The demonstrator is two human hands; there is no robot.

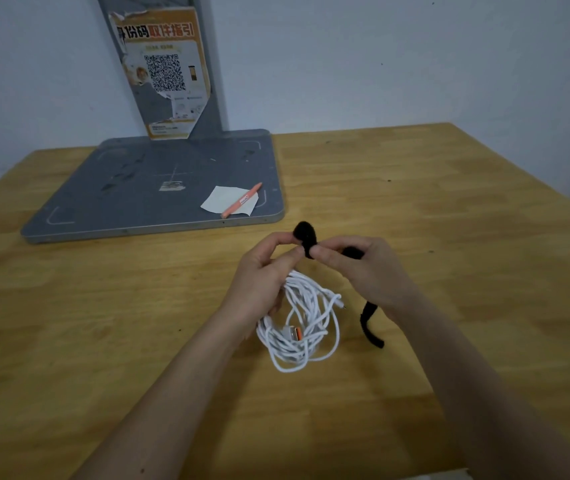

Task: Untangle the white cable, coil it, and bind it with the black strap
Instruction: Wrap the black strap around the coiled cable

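Table right side: bare wooden table (449, 209) from the hands out to the right edge.
Table near edge: bare wood in front of the cable coil (299, 323), crossed only by the two forearms.
Table far left: taken up by the grey stand base (131, 199), its near rim just beyond the hands.
On the base: a paper slip (222, 200) with an orange pen (242, 200) lying across it, at the near right corner.
Behind the base: upright grey post with a poster (165, 71), close against the wall (380, 57).
Centre: left hand (262, 275) and right hand (363, 268) meet above the coil; black strap (306, 237) trails down beside the right wrist.
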